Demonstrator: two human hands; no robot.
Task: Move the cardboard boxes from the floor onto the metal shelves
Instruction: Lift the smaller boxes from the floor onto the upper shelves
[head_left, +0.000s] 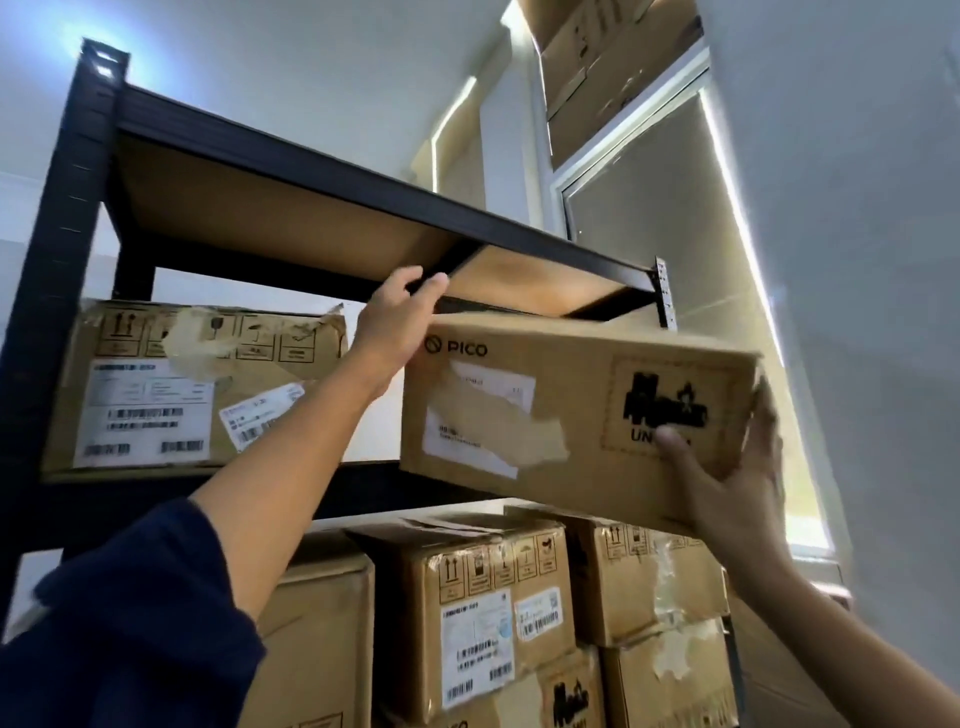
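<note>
- The metal shelves (78, 218) fill the left and middle of the view, a dark frame with board decks; everything below is placed against the box being lifted.
- That box (571, 415), marked PICO, is held up in the air at the right end of the shelves, level with the second deck from the top and tilted, right end lower. It looks not yet set down. I judge the tilt comes from feeding the far edge in under the top deck first.
- Left of the held box, a taped box (197, 384) already sits on that same deck, which leaves the gap at the right as the likely slot.
- Below the held box, stacked boxes (467, 613) pack the lower level, so no room shows there.
- Above and behind it, more cardboard (613, 62) sits high by the window (691, 270).
- The left hand (400, 327) is at the held box's upper left corner, fingers curled over the top edge, probably steadying and steering.
- The right hand (727, 488) cups the lower right corner, thumb on the front face and fingers spread around the end, apparently taking the weight.
</note>
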